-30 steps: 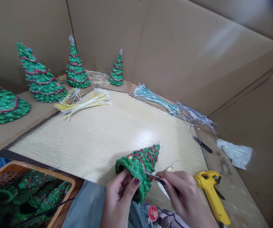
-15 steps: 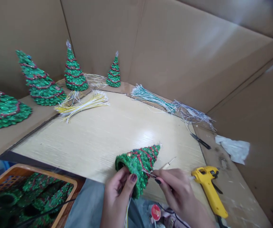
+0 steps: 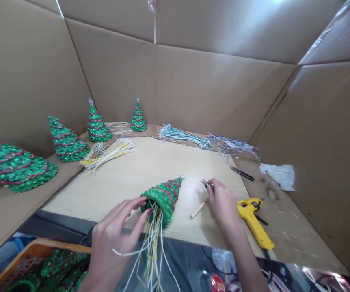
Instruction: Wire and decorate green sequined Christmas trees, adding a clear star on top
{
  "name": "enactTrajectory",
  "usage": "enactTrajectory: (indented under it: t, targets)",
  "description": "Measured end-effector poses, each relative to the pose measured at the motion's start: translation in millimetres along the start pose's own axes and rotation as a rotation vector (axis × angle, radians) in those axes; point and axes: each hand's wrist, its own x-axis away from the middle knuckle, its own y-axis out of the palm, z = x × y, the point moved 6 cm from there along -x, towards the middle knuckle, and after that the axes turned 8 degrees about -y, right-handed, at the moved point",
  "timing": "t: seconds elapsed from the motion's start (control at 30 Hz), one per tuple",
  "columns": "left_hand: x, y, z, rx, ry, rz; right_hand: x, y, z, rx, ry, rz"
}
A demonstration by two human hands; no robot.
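Observation:
A small green tree (image 3: 165,196) with red garlands lies on its side on the pale board, its tip pointing up and right. White and yellow wires (image 3: 155,247) hang out of its hollow base over the board's edge. My left hand (image 3: 120,227) is at the base, thumb and fingers apart at the rim. Metal tweezers or small scissors (image 3: 205,183) are held in my right hand (image 3: 222,202), to the right of the tree; which tool it is I cannot tell. A tool with a pale handle (image 3: 198,210) lies on the board between the tree and my right hand.
Several decorated trees (image 3: 98,125) stand at the left and back. Yellow-white (image 3: 109,154), teal (image 3: 184,136) and purple wire bundles (image 3: 236,145) lie behind. A yellow glue gun (image 3: 256,223), black cutter (image 3: 242,174) and white cloth (image 3: 278,175) are right. An orange basket (image 3: 41,246) holds more trees.
The tree has gone from between my hands onto the board, wires now showing. My left hand has loosened at its base. My right hand has moved away from the tree with the metal tool. The view has tilted up.

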Motion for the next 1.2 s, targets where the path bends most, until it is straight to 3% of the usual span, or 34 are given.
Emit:
enactTrajectory:
  t: [0.1, 0.17, 0.27, 0.43, 0.57, 0.73, 0.93, 1.0, 1.2]
  targets:
    - [-28.6, 5.0, 11.9, 0.049, 0.173, -0.162, -7.7, 12.6, 3.0, 0.025, 0.019, -0.051]
    - [-46.3, 16.6, 9.1, 0.22, 0.122, -0.349, -12.1, 19.3, 2.2, 0.025, 0.019, -0.076]
    - [-61.5, 25.4, -0.3, 0.269, 0.087, -0.425, -16.4, 27.9, 1.2, 0.0, 0.006, -0.081]
    - [-61.0, 30.6, -16.6, 0.345, 0.024, -0.412, -20.0, 38.7, 1.1, -0.083, -0.061, -0.034]
    - [-53.1, 34.2, -10.8, 0.374, -0.008, -0.382, -18.4, 33.7, -6.2, -0.188, -0.106, 0.042]
    - [-41.0, 38.2, 12.9, 0.324, 0.007, -0.397, 7.3, 13.9, -48.8, -0.472, -0.278, 0.153]
    - [-26.9, 49.8, 29.2, 0.211, 0.128, -0.364, 47.6, -0.1, -99.6, -0.917, -0.43, 0.18]
    - [-22.5, 55.1, 30.3, 0.207, 0.147, -0.346, 51.3, -1.4, -103.1, -1.008, -0.421, 0.172]
    - [-11.7, 63.3, 37.7, 0.11, 0.224, -0.259, 50.4, -3.9, -96.1, -0.967, -0.358, 0.179]
